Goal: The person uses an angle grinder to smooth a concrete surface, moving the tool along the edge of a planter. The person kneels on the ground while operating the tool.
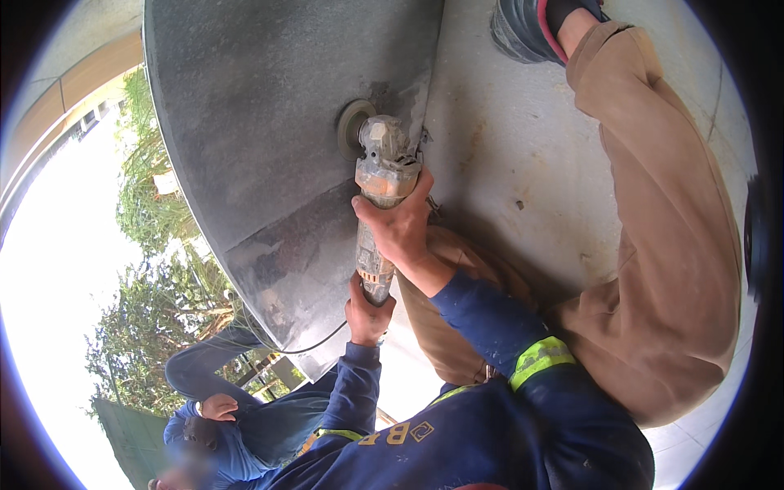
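Observation:
A worn grey-and-orange angle grinder (376,260) is held between my two hands. My right hand (402,222) wraps round its body just behind the gear head. Lower down, my left hand (367,317) is closed round the rear end, where a dark cord (331,336) trails away to the left. The round grinding disc (354,129) stands against or very close to the dark grey panel (269,106); exact contact cannot be made out. Part of the grinder's body is covered by my fingers.
A pale, stained slab surface (523,155) meets the grey panel to the right. My bent leg in brown trousers (670,220) and a dark shoe (527,33) lie along the right side. Another person in blue (245,433) sits at the lower left, with bushes (155,327) behind.

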The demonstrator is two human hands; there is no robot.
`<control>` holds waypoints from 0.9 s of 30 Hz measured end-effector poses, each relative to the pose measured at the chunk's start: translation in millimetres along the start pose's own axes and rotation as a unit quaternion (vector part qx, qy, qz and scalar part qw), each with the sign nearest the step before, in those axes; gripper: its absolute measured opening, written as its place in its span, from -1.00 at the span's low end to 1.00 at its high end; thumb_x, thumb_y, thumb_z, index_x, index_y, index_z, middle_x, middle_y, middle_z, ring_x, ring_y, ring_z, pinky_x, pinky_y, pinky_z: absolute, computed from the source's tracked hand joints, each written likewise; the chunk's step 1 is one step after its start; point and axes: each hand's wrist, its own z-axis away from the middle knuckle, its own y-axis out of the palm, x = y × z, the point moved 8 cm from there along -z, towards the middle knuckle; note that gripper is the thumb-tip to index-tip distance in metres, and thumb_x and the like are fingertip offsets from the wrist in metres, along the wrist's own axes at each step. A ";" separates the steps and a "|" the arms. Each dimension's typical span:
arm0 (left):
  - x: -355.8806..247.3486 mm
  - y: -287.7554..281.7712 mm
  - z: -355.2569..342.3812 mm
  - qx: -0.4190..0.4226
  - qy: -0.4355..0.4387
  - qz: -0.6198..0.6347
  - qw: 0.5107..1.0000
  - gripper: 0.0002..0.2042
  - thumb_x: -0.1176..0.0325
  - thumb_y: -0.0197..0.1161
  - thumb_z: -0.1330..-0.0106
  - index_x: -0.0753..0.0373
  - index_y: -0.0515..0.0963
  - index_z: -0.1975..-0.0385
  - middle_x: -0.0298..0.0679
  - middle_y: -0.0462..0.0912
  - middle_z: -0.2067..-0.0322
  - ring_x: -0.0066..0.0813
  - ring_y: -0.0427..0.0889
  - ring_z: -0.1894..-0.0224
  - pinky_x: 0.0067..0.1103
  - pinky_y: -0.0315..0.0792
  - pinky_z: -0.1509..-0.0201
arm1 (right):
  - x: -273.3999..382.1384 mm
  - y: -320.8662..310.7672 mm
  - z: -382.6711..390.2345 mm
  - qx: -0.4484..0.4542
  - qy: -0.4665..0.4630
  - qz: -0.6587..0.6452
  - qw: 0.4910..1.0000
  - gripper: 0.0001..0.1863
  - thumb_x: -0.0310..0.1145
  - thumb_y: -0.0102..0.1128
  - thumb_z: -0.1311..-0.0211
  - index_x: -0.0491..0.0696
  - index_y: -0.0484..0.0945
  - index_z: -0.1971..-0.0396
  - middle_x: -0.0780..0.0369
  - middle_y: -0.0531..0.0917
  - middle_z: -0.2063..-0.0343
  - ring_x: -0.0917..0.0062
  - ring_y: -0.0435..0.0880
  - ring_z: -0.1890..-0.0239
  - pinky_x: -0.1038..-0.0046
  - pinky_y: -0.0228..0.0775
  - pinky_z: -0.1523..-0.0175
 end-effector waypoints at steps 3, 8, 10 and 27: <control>-4.9 -0.2 -4.6 0.009 -0.018 -0.014 1.000 -0.22 0.33 0.35 0.04 0.20 0.20 -0.28 0.06 0.69 0.29 0.13 0.70 0.27 -0.21 0.58 0.21 | -2.3 -4.0 -11.3 -0.013 0.019 0.032 0.999 -0.11 -0.33 0.45 0.04 -0.26 0.00 -0.17 -0.05 0.54 0.13 0.25 0.63 0.15 0.26 0.51 -0.02; -25.6 11.7 -13.7 0.023 -0.015 -0.024 0.999 -0.21 0.34 0.37 0.04 0.18 0.19 -0.28 0.04 0.69 0.34 0.10 0.70 0.30 -0.24 0.57 0.23 | -1.0 -20.3 -32.7 -0.015 0.082 0.065 0.994 -0.11 -0.33 0.43 0.03 -0.29 -0.01 -0.16 -0.07 0.53 0.14 0.26 0.63 0.18 0.27 0.54 0.04; -16.6 7.2 -4.9 0.001 -0.016 -0.001 1.000 -0.24 0.33 0.36 0.04 0.16 0.21 -0.25 0.07 0.69 0.31 0.15 0.70 0.27 -0.20 0.56 0.24 | 10.2 -12.7 -18.9 -0.005 0.070 0.079 0.994 -0.10 -0.32 0.44 0.03 -0.28 -0.01 -0.17 -0.07 0.54 0.14 0.25 0.64 0.15 0.28 0.54 0.03; -27.7 3.6 -7.3 -0.020 -0.023 -0.007 1.000 -0.21 0.34 0.39 0.06 0.18 0.19 -0.27 0.05 0.68 0.29 0.12 0.70 0.29 -0.20 0.57 0.22 | 15.2 -5.5 -26.1 0.016 0.085 0.086 0.992 -0.07 -0.31 0.43 0.05 -0.24 -0.03 -0.19 -0.08 0.53 0.14 0.22 0.65 0.20 0.27 0.57 0.05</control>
